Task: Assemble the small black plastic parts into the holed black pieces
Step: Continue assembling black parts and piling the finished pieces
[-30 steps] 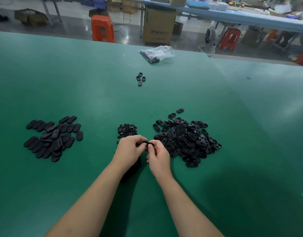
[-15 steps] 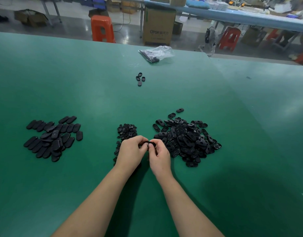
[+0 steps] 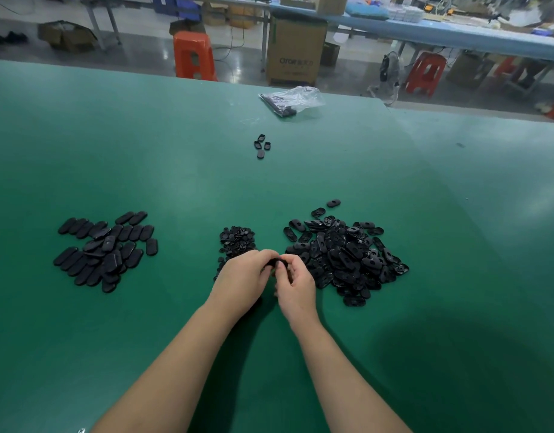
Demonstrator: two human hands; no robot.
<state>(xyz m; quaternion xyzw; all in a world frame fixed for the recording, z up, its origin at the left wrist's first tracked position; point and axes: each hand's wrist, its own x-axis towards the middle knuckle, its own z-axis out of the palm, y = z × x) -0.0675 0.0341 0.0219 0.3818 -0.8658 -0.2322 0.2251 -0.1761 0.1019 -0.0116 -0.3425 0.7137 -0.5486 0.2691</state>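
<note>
My left hand (image 3: 243,278) and my right hand (image 3: 296,284) meet at the table's middle, both pinching one black oval piece (image 3: 277,263) between their fingertips; most of it is hidden by fingers. A small heap of tiny black plastic parts (image 3: 236,240) lies just beyond my left hand. A large pile of holed black pieces (image 3: 344,256) spreads to the right of my right hand. A group of closed-looking black ovals (image 3: 105,250) lies far to the left.
The green table (image 3: 175,170) carries several loose black pieces (image 3: 261,146) farther back and a clear plastic bag (image 3: 293,100) near its far edge. Beyond stand orange stools (image 3: 194,56), a cardboard box (image 3: 296,53) and a blue bench.
Both hands have stayed together on the black piece, shifting slightly away from me. The fingers have worked around it; the piles have not moved.
</note>
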